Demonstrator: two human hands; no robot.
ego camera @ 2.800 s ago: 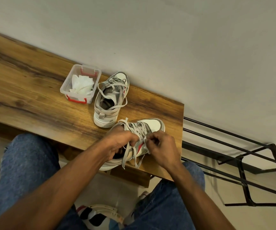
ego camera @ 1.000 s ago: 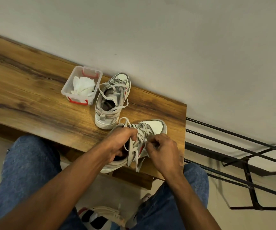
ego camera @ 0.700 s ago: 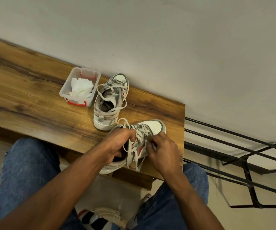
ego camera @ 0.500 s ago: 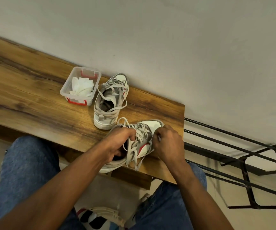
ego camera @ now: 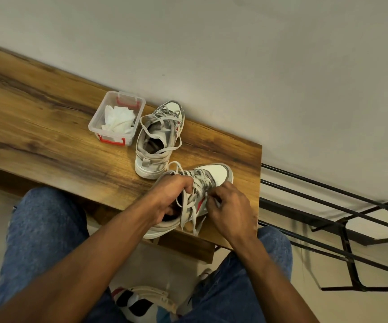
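Observation:
A grey and white sneaker (ego camera: 214, 176) with red trim lies at the near right corner of the wooden table (ego camera: 48, 136). My left hand (ego camera: 169, 197) grips its collar and tongue, fingers curled into the opening. My right hand (ego camera: 230, 210) pinches a lace at the eyelets on the shoe's right side. Loose laces (ego camera: 188, 213) hang over the shoe's side between my hands. The second sneaker (ego camera: 158, 138) stands behind it, untied, toe to the wall.
A clear plastic box (ego camera: 116, 117) with red clips holds crumpled white tissue, left of the far sneaker. A black metal rack (ego camera: 351, 229) stands right of the table. My knees in blue jeans are under the table edge, with a slipper (ego camera: 141, 301) on the floor.
My right hand moved out toward the toe half a second ago, then came back to the eyelets at the shoe's side. My left hand kept its hold on the collar.

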